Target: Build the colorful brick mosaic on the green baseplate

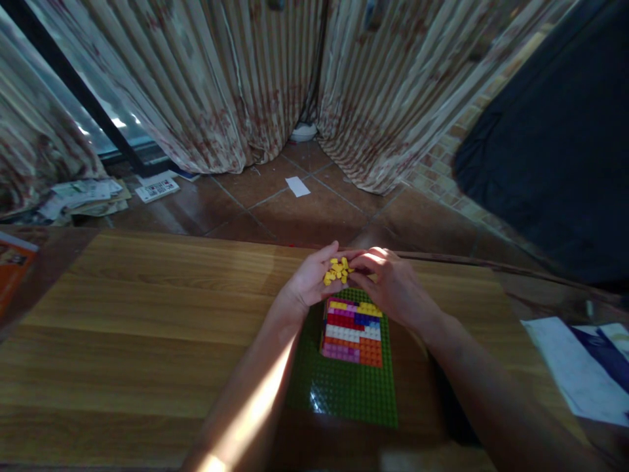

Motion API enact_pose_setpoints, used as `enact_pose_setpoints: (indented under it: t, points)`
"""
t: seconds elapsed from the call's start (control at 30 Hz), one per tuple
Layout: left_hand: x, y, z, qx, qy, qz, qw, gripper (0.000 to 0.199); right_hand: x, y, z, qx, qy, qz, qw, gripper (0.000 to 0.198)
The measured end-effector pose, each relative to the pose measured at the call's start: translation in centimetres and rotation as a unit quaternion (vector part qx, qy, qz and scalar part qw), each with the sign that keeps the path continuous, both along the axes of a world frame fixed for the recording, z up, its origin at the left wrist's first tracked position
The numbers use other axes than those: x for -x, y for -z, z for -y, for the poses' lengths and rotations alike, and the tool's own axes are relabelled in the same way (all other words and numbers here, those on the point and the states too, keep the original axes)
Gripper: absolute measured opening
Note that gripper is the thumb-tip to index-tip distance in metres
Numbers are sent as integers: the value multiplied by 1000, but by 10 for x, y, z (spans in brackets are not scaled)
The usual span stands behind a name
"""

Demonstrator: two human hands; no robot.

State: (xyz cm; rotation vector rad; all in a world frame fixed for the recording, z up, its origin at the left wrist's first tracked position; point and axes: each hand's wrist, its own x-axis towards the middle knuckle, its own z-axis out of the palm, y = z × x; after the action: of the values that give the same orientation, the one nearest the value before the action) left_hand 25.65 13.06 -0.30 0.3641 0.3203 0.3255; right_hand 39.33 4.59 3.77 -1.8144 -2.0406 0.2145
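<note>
My left hand [312,275] is held palm up with its thumb out, and a small heap of yellow toy bricks [337,270] lies on it. The fingertips of my right hand [388,278] are pinched at the right side of this heap, on a yellow brick as far as I can see. Just below both hands is a block of built bricks [351,333] in rows of pink, orange, white, red, blue and yellow. It sits on a green studded baseplate [344,400], whose far edge is partly hidden by my hands.
The baseplate lies on a wooden table [147,328]. A dark object [455,400] is partly under my right forearm. Papers [580,367] lie at the right, an orange item [14,262] at the far left. Beyond the table are floor tiles, curtains [196,85] and a dark cloth-like shape [555,144].
</note>
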Motion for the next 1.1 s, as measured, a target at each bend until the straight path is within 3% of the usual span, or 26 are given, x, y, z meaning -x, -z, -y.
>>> enact_pose_setpoints:
  t: [0.33,0.5,0.63,0.87,1.1]
  points:
    - [-1,8,-2,-20,15,-1,1000,52,0,-3,-2,0,9,1,1000,6]
    - [-1,4,-1,-9,-12,13,1000,52,3,-12,14,9,62,-128,990,12]
    - [-1,2,0,0,-29,22,999,50,11,-17,34,38,50,-218,974,17]
    - [2,-1,1,-14,-31,4,999,47,21,-4,51,63,96,-260,959,11]
    - [0,3,-1,-10,-31,3,999,47,20,-4,49,135,113,-293,940,14]
